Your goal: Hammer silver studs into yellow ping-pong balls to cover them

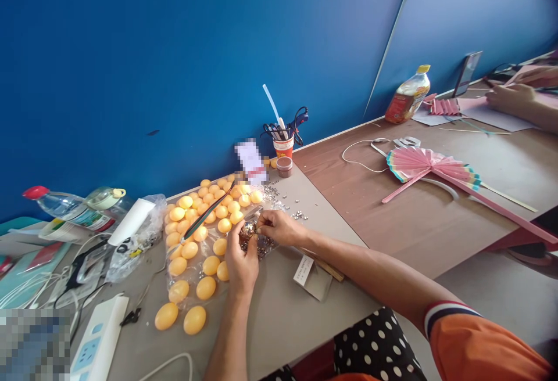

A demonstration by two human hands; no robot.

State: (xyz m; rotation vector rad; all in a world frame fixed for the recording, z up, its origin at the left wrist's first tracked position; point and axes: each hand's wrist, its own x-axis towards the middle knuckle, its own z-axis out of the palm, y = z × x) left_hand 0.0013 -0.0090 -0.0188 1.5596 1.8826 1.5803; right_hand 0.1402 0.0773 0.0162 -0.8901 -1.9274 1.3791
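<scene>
Over the near table edge, my left hand (244, 262) is closed round a small ball (249, 229) covered with shiny metallic pieces. The fingers of my right hand (281, 228) are pinched together at the ball's right side; whatever is in the pinch is too small to make out. Just below and behind the hands lies a pile of shiny metallic bits (265, 248), partly hidden. More loose bits (300, 215) are scattered beyond the right hand. To the left, several orange balls (206, 288) lie on and around clear plastic, with a dark strap-like strip (204, 215) across them.
A paper cup (283, 147) of pens stands by the blue wall, a small lidded tub (285, 166) beside it. Left are bottles (65, 207), cables and a power strip (98, 340). A pink paper fan (429, 169) lies right. Another person's hands (512, 99) are at the far right.
</scene>
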